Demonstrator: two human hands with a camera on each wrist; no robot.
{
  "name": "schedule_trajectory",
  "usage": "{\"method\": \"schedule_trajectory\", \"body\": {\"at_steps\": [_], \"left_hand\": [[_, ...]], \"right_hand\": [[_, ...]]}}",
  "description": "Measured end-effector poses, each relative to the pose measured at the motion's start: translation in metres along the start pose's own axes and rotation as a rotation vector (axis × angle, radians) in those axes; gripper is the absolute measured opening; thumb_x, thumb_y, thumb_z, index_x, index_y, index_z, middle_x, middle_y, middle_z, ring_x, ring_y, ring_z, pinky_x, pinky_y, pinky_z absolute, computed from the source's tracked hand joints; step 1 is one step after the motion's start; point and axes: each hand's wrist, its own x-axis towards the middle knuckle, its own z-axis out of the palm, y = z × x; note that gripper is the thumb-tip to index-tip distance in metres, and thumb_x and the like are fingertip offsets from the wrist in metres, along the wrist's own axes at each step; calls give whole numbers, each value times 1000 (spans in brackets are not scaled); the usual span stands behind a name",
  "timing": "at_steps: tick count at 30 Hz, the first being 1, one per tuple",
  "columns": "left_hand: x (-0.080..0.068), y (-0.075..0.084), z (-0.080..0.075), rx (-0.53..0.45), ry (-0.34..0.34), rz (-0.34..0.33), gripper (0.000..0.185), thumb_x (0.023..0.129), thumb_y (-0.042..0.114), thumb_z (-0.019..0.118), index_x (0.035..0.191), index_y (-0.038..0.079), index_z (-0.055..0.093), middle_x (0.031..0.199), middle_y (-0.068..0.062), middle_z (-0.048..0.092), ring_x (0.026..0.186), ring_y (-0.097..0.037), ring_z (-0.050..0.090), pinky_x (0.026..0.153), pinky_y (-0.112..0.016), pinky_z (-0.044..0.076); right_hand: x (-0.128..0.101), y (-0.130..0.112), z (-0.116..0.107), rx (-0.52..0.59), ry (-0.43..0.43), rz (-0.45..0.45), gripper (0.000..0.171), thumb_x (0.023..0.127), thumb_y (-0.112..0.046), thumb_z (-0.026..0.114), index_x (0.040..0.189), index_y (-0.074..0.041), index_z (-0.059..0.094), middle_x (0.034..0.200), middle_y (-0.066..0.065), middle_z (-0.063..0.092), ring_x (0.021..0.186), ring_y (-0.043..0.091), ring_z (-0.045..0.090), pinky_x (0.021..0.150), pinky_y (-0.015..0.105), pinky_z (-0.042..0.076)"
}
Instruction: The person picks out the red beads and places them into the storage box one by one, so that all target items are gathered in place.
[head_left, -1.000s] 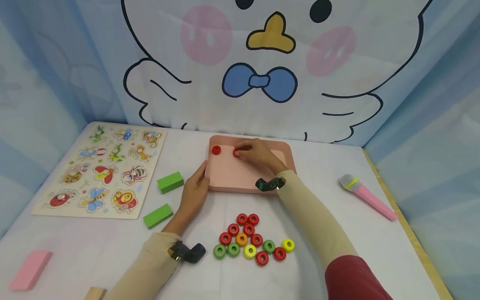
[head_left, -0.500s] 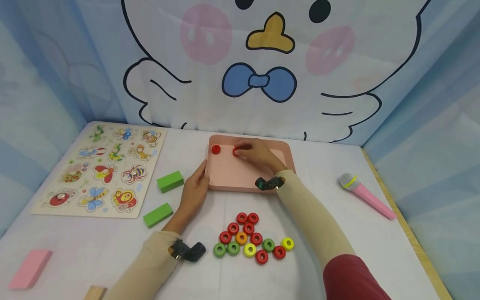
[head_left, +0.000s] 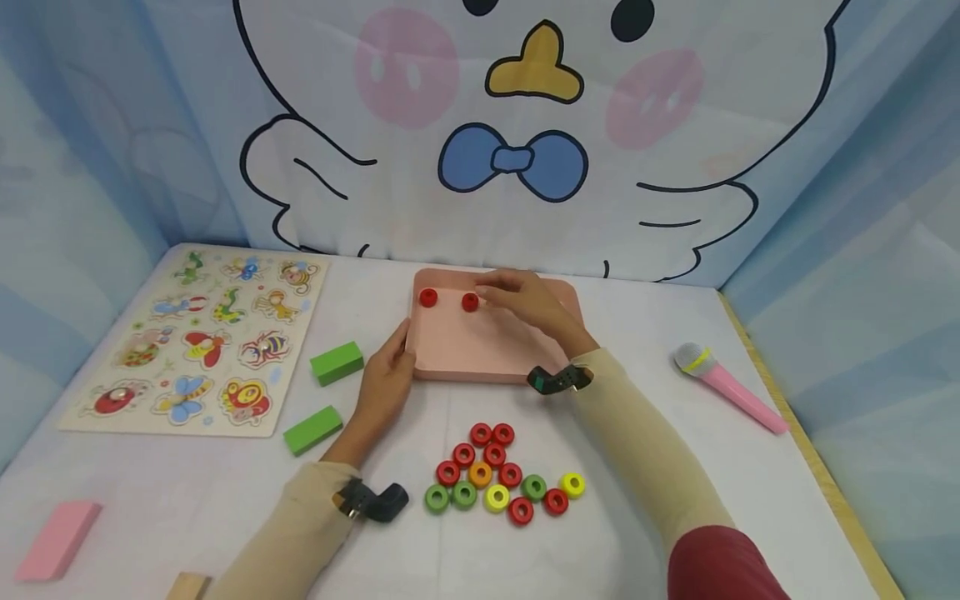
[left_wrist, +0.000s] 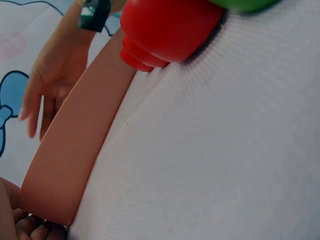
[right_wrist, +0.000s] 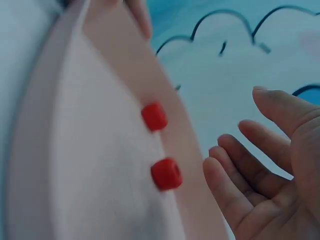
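Observation:
Two red ring beads sit apart inside a pink tray (head_left: 480,354), the left bead (head_left: 428,297) near its back left corner and the other bead (head_left: 469,302) to the right of it. My right hand (head_left: 528,304) is just right of that second bead, and the right wrist view shows its fingers loosely spread with nothing between them. At the tray's left side, my left hand (head_left: 386,375) grips the wall. The left wrist view has the thumb and curled fingers (left_wrist: 40,231) of that hand about the tray's corner.
In front of the tray lie several red, green, yellow and orange ring beads (head_left: 480,474). Left of it are two green blocks (head_left: 337,363) and an insect puzzle board (head_left: 198,342). A pink toy microphone (head_left: 731,388) lies right; a pink block (head_left: 58,540) is front left.
My right hand has let go of the second red bead and drawn slightly to the right, leaving the bead in the tray. The left hand keeps its grip on the tray.

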Motion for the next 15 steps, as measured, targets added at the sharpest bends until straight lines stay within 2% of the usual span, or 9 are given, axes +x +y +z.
{"method": "schedule_trajectory", "body": {"at_steps": [3,5,10,15], "left_hand": [[0,1,1,8,-3,2,54,102,14,41,154,10,31,156,-6,33,143,-20,29,117,-33,23],[0,2,1,14,-6,-3,54,102,14,40,155,10,31,156,-5,33,143,-18,28,117,-33,23],[-1,4,1,9,-6,-5,54,102,13,40,155,9,31,156,-6,32,143,-18,28,116,-32,24],[-1,3,1,23,-3,-8,54,102,13,40,155,11,31,156,-5,32,143,-18,27,117,-33,23]], "right_hand": [[-25,-6,-2,91,-32,-38,52,91,-45,67,134,-15,63,127,-1,63,113,17,59,100,41,48],[-44,-7,-1,133,-70,-105,48,93,-35,68,131,-8,63,124,1,65,111,19,62,98,40,50],[-88,-3,8,165,-182,-258,36,94,-15,67,125,2,64,120,9,67,108,21,64,94,35,53],[-125,9,20,184,-280,-256,35,91,-9,70,124,0,64,120,16,65,110,24,63,93,35,53]]}}
